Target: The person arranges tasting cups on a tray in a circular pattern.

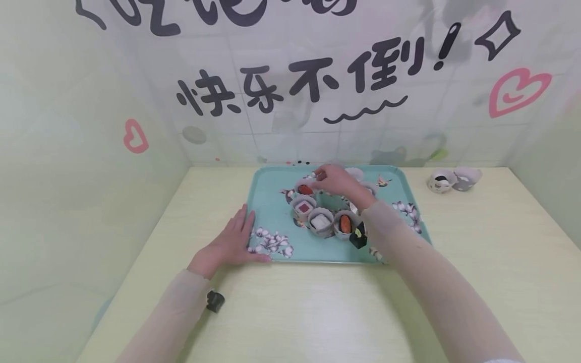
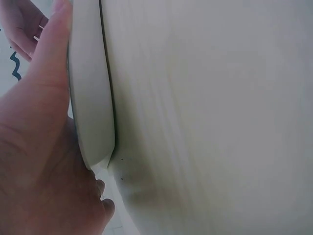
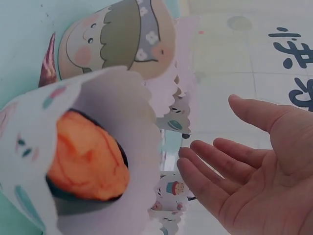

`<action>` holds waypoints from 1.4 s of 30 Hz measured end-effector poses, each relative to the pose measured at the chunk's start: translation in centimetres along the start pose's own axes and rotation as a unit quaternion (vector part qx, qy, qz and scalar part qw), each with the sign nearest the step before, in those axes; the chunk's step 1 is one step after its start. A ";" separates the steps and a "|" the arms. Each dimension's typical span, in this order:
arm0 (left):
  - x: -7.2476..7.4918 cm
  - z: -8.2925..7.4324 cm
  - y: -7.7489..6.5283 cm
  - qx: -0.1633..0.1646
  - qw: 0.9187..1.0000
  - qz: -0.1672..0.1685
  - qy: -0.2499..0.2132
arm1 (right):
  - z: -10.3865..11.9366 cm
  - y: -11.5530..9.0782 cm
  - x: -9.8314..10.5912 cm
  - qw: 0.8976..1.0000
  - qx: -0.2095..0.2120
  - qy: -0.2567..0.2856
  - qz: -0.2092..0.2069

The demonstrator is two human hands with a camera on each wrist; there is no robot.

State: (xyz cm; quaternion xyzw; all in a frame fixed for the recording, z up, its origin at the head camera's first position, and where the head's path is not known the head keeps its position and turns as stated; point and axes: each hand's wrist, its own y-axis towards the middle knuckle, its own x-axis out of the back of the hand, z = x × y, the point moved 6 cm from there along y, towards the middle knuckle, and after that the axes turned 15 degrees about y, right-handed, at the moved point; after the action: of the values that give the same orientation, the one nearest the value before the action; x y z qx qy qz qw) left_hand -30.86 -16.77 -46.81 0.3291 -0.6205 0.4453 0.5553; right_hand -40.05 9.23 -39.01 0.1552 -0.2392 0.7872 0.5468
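A teal tray [image 1: 272,189] with flower and bird prints lies on the table. My left hand [image 1: 229,242] rests against its front left corner, fingers straight along the left side, thumb along the front edge. On the tray stands a ring of scalloped paper cups. One cup [image 3: 142,107] contains an orange sushi-like piece [image 3: 88,156] with a dark edge; another has a white piece [image 1: 321,222], and a third a red-and-white square [image 1: 304,207]. Above the ring's far side hovers my right hand [image 1: 340,181], its fingers loosely bent and nothing between them. My right arm hides several cups.
Two more paper cups, a left one [image 1: 441,181] with a dark-and-white piece and a grey-patterned one [image 1: 466,179], stand on the table [image 1: 299,312] right of the tray. Behind rises a white wall covering [image 1: 295,146] with black lettering. Small black devices [image 1: 215,301] sit by both wrists.
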 end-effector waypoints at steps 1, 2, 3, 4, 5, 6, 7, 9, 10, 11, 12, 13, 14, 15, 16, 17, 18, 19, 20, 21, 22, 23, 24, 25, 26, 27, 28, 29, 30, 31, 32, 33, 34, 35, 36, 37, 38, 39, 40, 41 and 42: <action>0.0 0.0 0.0 0.001 1.000 0.001 0.000 | 0.0 -0.1 0.1 1.000 0.000 0.003 0.001; -0.1 0.0 0.0 0.001 1.000 0.001 0.000 | 0.1 -0.2 0.3 1.000 0.001 0.004 0.000; -0.1 0.0 0.0 0.001 1.000 0.000 0.000 | 0.1 -0.4 0.4 1.000 0.002 0.002 -0.001; -0.1 0.1 0.0 0.000 1.000 -0.001 0.000 | 0.1 -0.5 0.6 1.000 0.002 0.000 -0.002; -0.1 0.1 0.0 0.000 1.000 -0.001 -0.001 | 0.2 -0.7 0.8 1.000 0.002 -0.001 -0.005; -0.1 0.1 0.0 0.000 1.000 0.000 -0.001 | 0.2 -0.8 1.0 1.000 0.004 -0.002 -0.007; -0.1 0.1 0.0 0.001 1.000 0.000 0.000 | 0.2 -1.0 1.2 1.000 0.007 -0.004 -0.009; -0.2 0.2 0.0 0.002 1.000 0.000 0.000 | 0.3 -1.3 1.6 1.000 0.014 -0.002 -0.014; -0.2 0.2 0.0 0.003 1.000 0.001 0.001 | 0.3 -1.4 1.8 1.000 0.018 0.001 -0.015; -0.3 0.2 0.0 0.004 1.000 0.002 0.001 | 0.3 -1.5 2.0 1.000 0.022 0.003 -0.017; -0.3 0.3 0.0 0.004 1.000 0.002 0.001 | 0.2 -1.5 2.1 0.999 0.026 0.003 -0.018; -0.3 0.3 0.0 0.004 1.000 0.001 0.001 | 0.2 -1.6 2.3 0.999 0.028 0.004 -0.020; -0.3 0.3 0.0 0.004 1.000 0.001 0.001 | 0.1 -1.7 2.5 0.999 0.029 0.004 -0.022; -0.3 0.3 0.0 0.004 1.000 0.001 0.001 | 0.0 -1.9 2.7 0.999 0.031 0.003 -0.024; -0.3 0.3 0.0 0.003 1.000 0.001 0.000 | -0.1 -2.0 3.0 0.999 0.029 0.002 -0.026; -0.3 0.2 0.0 0.003 1.000 0.003 -0.001 | -0.2 -2.1 3.2 0.999 0.027 0.000 -0.028; -0.3 0.2 0.0 0.002 1.000 0.003 -0.002 | -0.3 -2.3 3.4 0.999 0.025 0.000 -0.029; -0.3 0.2 0.0 0.002 1.000 0.005 -0.001 | -0.5 -2.4 3.7 0.999 0.023 -0.001 -0.032; -0.3 0.1 0.0 0.001 1.000 0.005 -0.001 | -0.6 -2.5 4.0 0.999 0.022 -0.001 -0.034; -0.2 0.1 0.0 0.002 1.000 0.007 -0.001 | -0.8 -2.6 4.2 0.999 0.021 0.001 -0.036; -0.2 0.1 0.0 0.001 1.000 0.007 -0.001 | -1.0 -2.8 4.5 0.999 0.019 0.003 -0.038; -0.1 0.1 0.0 0.001 1.000 0.007 -0.001 | -1.3 -2.8 4.7 0.999 0.017 0.005 -0.042; 0.0 0.0 0.0 0.000 1.000 0.005 -0.001 | -1.5 -3.0 5.0 0.999 0.017 0.006 -0.045; 0.0 0.0 0.0 0.002 1.000 0.006 0.001 | -1.7 -3.1 5.2 0.999 0.016 0.006 -0.048; 0.1 0.0 0.0 0.001 1.000 0.004 0.000 | -1.9 -3.3 5.5 0.999 0.016 0.007 -0.049; 0.1 0.0 0.0 0.002 1.000 0.004 0.001 | -2.0 -3.4 5.7 0.999 0.016 0.007 -0.051; 0.2 0.0 -0.1 0.002 1.000 0.002 0.001 | -2.2 -3.5 5.9 0.998 0.015 0.006 -0.053; 0.2 0.0 -0.1 0.002 1.000 0.002 0.002 | -2.3 -3.7 6.2 0.998 0.015 0.005 -0.055; 0.2 0.0 -0.1 0.002 1.000 0.002 0.002 | -2.4 -3.9 6.4 0.998 0.017 0.003 -0.057; 0.2 0.0 -0.1 0.002 1.000 0.003 0.002 | -2.5 -4.0 6.7 0.998 0.017 0.000 -0.060; 0.2 0.0 -0.1 0.001 1.000 0.003 0.000 | -2.6 -4.2 6.9 0.998 0.016 -0.004 -0.063; 0.2 -0.1 -0.1 0.001 1.000 0.003 -0.001 | -2.7 -4.3 7.2 0.998 0.015 -0.006 -0.064; 0.2 -0.1 -0.1 0.000 1.000 0.003 -0.002 | -2.9 -4.5 7.5 0.998 0.012 -0.010 -0.066; 0.2 -0.1 -0.1 -0.002 1.000 0.002 -0.002 | -3.1 -4.6 7.7 0.998 0.010 -0.013 -0.068; 0.1 -0.1 0.0 -0.001 1.000 0.003 -0.002 | -3.2 -4.8 8.0 0.997 0.008 -0.017 -0.070; 0.1 -0.1 0.0 -0.001 1.000 0.004 0.000 | -3.5 -4.9 8.3 0.997 0.005 -0.019 -0.071; 0.0 0.0 0.0 0.000 1.000 0.005 0.002 | -3.7 -5.0 8.6 0.997 0.006 -0.020 -0.071; 0.0 0.0 0.1 0.000 1.000 0.006 0.004 | -3.9 -5.1 8.9 0.997 0.005 -0.019 -0.073; -0.1 0.0 0.1 0.000 1.000 0.007 0.006 | -4.1 -5.3 9.1 0.997 0.004 -0.018 -0.074; -0.1 0.0 0.1 0.001 1.000 0.008 0.007 | -4.4 -5.4 9.4 0.997 0.005 -0.016 -0.076; -0.1 0.0 0.1 0.001 1.000 0.008 0.007 | -4.6 -5.5 9.7 0.997 0.004 -0.015 -0.078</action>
State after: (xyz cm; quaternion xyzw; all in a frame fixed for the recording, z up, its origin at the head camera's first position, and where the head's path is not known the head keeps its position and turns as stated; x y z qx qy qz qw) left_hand -30.99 -16.77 -46.93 0.3219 -0.6184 0.4528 0.5558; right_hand -38.20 20.95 -36.85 0.1874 -0.2309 0.7407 0.6024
